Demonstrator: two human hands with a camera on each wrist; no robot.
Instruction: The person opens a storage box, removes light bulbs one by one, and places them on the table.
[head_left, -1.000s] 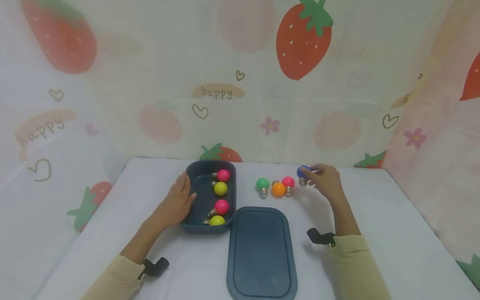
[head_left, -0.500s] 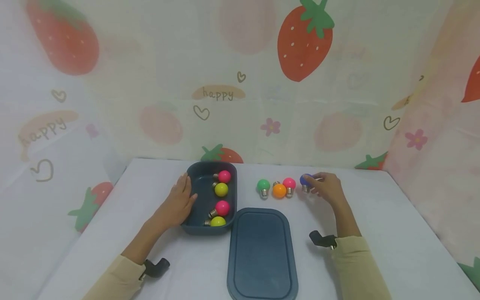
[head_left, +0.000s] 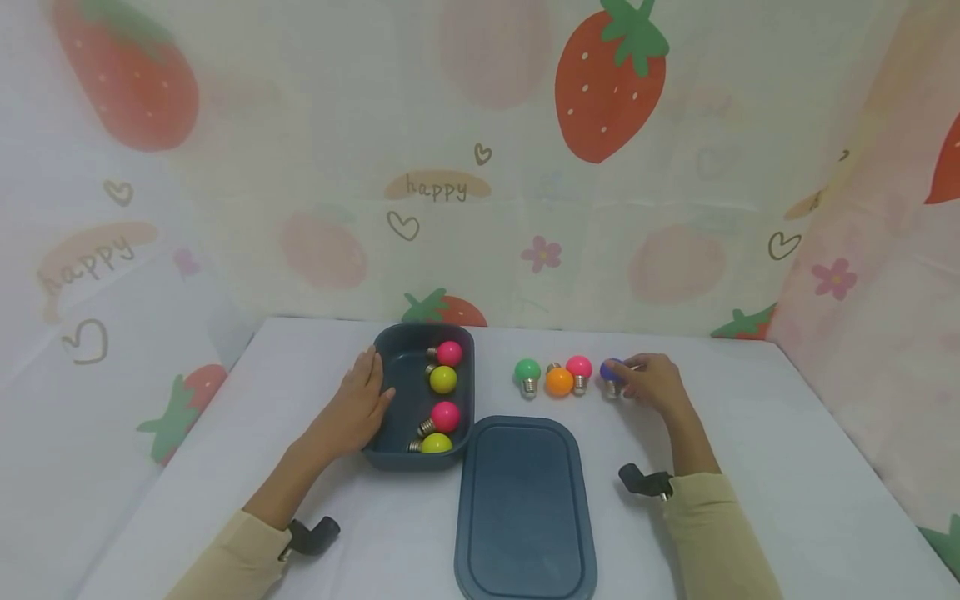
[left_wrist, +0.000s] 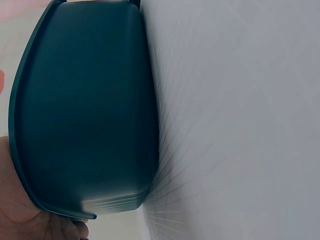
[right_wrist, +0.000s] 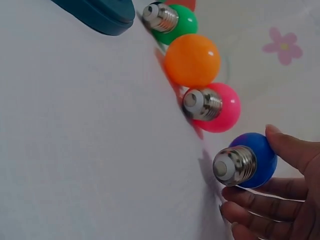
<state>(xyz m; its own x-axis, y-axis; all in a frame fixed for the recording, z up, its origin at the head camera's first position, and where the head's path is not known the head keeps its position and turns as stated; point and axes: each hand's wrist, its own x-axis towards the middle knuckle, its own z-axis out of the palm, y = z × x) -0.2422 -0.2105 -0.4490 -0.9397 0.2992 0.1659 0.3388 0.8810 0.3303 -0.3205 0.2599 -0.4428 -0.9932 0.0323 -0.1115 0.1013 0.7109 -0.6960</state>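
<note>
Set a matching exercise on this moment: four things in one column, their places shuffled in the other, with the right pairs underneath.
Things
1. Blue bulb
2. Orange bulb
3. Lid
4. Left hand

Places
A. On the rim of the box
B. Between the green bulb and the loose pink bulb
C. Pinched in the right hand
D. Flat on the table, nearer the wearer than the loose bulbs

Pairs: 1-C, 2-B, 3-D, 4-A
</note>
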